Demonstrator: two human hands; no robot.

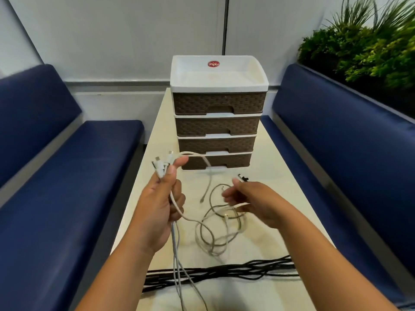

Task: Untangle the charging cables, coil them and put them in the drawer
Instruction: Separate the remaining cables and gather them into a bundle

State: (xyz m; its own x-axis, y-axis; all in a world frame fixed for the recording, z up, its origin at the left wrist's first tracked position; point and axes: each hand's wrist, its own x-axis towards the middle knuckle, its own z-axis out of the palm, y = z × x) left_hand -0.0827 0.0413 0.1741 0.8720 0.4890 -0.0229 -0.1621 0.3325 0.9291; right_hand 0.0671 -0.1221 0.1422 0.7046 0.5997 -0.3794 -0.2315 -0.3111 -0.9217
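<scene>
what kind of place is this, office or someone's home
Probably an office break area or booth rather than a home: two facing navy blue padded benches flank a narrow cream table, against plain white panel walls, with a green plant bed behind the right bench.

Brown woven-pattern drawer fronts [219,103] in white frame with red oval logo [213,63]; white and grey charging cables [215,230]; black cable bundle [224,270]; cream tabletop [280,198]; navy bench cushions [67,176].
</scene>
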